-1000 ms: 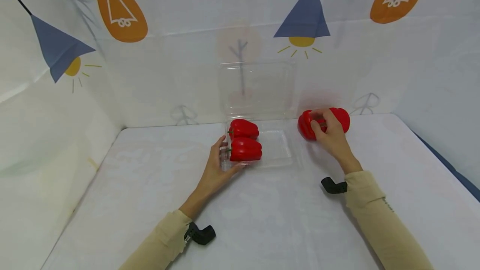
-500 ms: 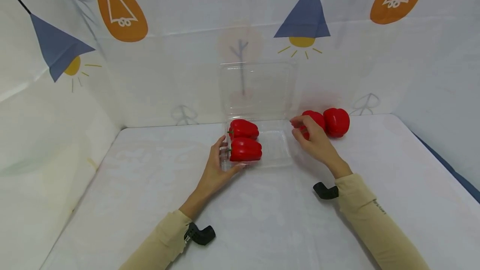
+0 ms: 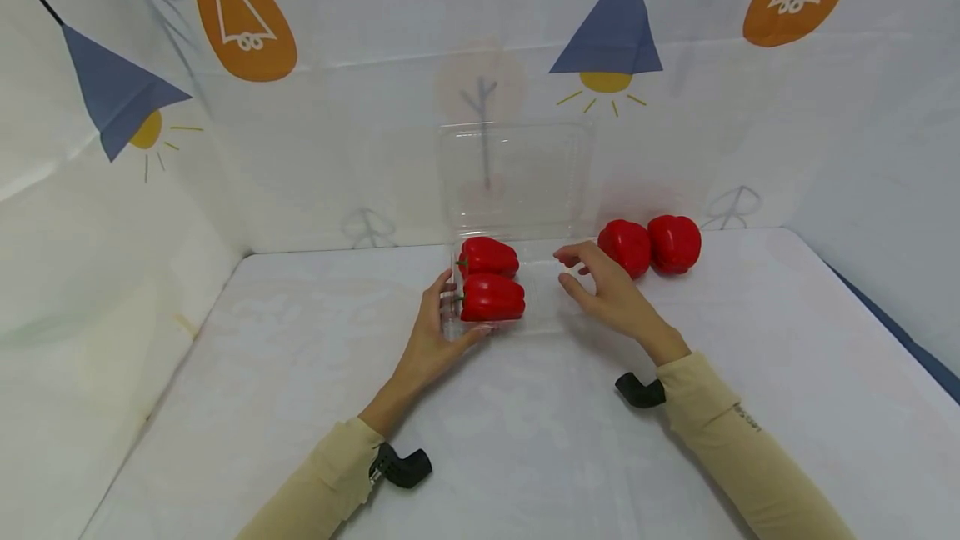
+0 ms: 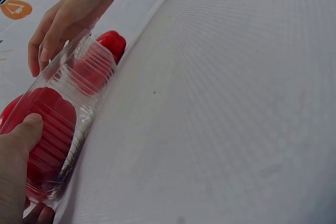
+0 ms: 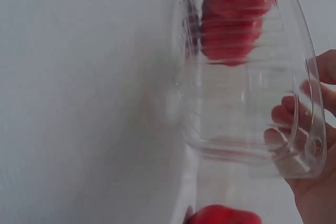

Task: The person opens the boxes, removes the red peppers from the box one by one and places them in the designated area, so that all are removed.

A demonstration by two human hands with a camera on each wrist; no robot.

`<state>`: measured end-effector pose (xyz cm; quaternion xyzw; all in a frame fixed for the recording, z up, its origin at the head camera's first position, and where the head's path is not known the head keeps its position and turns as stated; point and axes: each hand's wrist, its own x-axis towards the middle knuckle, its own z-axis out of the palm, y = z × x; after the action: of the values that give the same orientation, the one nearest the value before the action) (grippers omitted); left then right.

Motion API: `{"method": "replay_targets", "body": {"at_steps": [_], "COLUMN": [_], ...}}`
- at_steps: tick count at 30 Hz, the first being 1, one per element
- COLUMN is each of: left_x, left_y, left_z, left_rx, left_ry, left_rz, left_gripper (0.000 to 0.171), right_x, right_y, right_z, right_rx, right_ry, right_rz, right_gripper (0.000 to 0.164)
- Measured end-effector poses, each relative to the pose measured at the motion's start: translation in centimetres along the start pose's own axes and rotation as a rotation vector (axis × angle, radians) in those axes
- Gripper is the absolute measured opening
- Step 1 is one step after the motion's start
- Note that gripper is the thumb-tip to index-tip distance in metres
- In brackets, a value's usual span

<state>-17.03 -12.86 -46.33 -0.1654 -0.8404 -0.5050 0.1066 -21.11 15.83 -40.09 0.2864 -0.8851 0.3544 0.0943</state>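
Note:
My left hand (image 3: 437, 332) grips the left end of a clear plastic clamshell container (image 3: 540, 288), thumb (image 4: 32, 121) across its front wall and fingers round the left side. Two red bell peppers lie inside at the left, a front pepper (image 3: 491, 298) and a back pepper (image 3: 487, 257), stems to the left. My right hand (image 3: 611, 298) is at the container's right edge, holding nothing, its fingers loosely bent over the vacant right part. Just behind that hand, two more red bell peppers sit side by side on the table, a nearer-left one (image 3: 626, 247) and a right one (image 3: 675, 245).
The container's clear lid (image 3: 517, 177) stands raised against the patterned white cloth backdrop (image 3: 360, 132). White cloth covers the table (image 3: 495, 440). A cloth wall rises at the left and another at the right. Black wrist mounts (image 3: 405, 469) project from both sleeves.
My right hand has left the peppers on the right and moved left and slightly nearer, to the container's right edge. Those peppers now show fully. The left hand keeps its hold.

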Motion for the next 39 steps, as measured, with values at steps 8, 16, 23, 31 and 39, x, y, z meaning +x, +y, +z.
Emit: {"method": "replay_targets", "body": {"at_steps": [8, 16, 23, 31, 39], "left_x": [0.0, 0.3, 0.3, 0.2, 0.2], "left_y": [0.1, 0.2, 0.2, 0.1, -0.1], "left_z": [-0.1, -0.3, -0.4, -0.4, -0.1], "left_rx": [0.010, 0.023, 0.020, 0.025, 0.040], "left_ry": [-0.004, -0.003, -0.015, -0.016, -0.004], "left_rz": [0.005, 0.000, -0.039, -0.022, 0.012], "left_gripper": [0.096, 0.097, 0.097, 0.096, 0.097], "right_x": [0.1, 0.1, 0.2, 0.4, 0.7], "right_y": [-1.0, -1.8, -2.4, -2.9, -3.6], "right_z": [0.9, 1.5, 2.1, 2.8, 3.4], "right_rx": [0.030, 0.029, -0.026, -0.029, -0.057], "right_ry": [-0.044, -0.059, -0.089, -0.100, -0.115], "right_rz": [-0.027, -0.033, -0.041, -0.044, -0.040], "right_gripper": [0.041, 0.041, 0.043, 0.047, 0.052]}}
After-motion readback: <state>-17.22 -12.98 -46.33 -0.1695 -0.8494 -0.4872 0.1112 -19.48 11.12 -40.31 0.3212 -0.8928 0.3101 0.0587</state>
